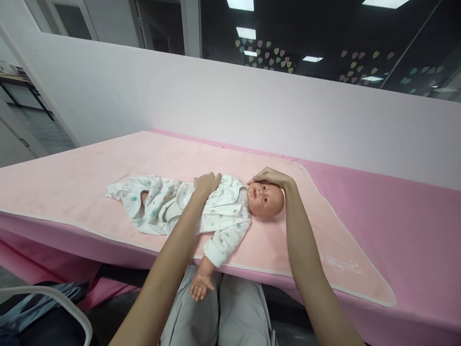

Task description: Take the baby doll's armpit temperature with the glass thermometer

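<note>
A baby doll [265,199] lies on its back across a pale pink mat [115,154], its head to the right. It wears a white printed shirt [225,209] and loose white printed trousers [151,204]. My left hand [208,183] is closed at the far side of the shirt, near the doll's far arm; its fingertips are partly hidden. My right hand [271,177] rests cupped against the far side of the doll's head, fingers extended. The doll's near arm [202,278] hangs over the table's front edge, above my knees.
The mat lies on a table with a pink cover [406,226]. A white partition [216,105] stands behind it, below dark glass with heart stickers. At the lower left is a chair with a pale curved frame [68,305] and dark cloth on it.
</note>
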